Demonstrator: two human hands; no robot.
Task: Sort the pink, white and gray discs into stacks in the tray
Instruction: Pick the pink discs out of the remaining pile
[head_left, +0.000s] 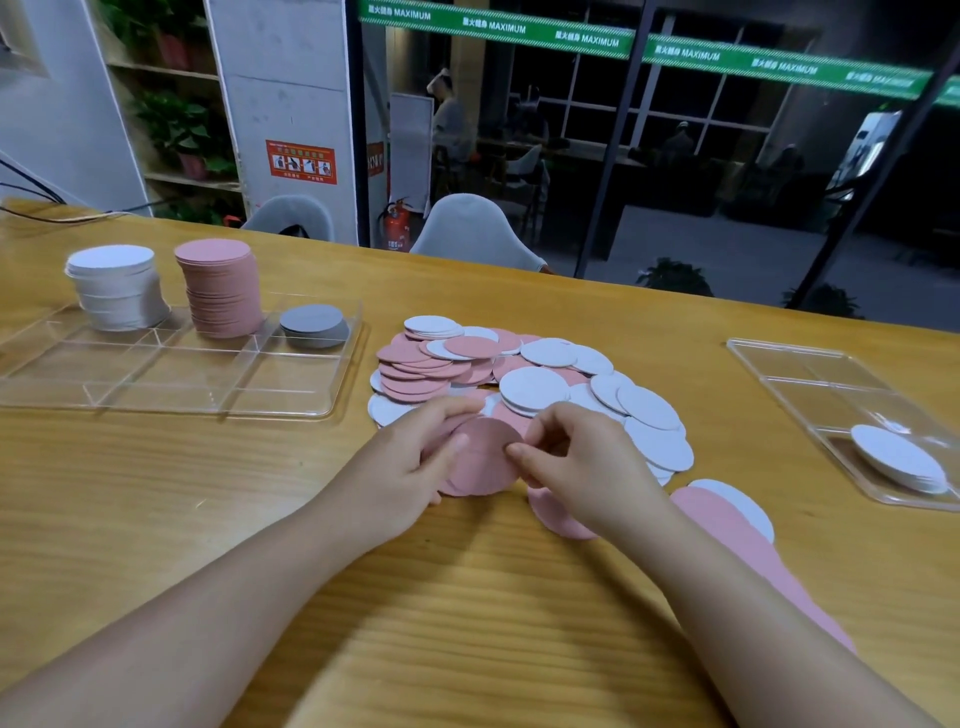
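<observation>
A loose pile of pink and white discs (524, 379) lies in the middle of the wooden table. At its near edge my left hand (410, 462) grips a small stack of pink discs (485, 457), thumb on top. My right hand (576, 462) pinches the right edge of the same stack. The clear divided tray (171, 374) at the left holds a tall white stack (117, 288), a tall pink stack (221, 286) and a low gray stack (313, 325) in its far compartments. More pink discs (727, 525) lie under my right forearm.
A second clear tray (810, 384) at the right holds a few white discs (898, 457). Two grey chairs (472, 223) stand beyond the table's far edge. Cables (57, 213) run across the far left corner. The tray's near compartments hold nothing.
</observation>
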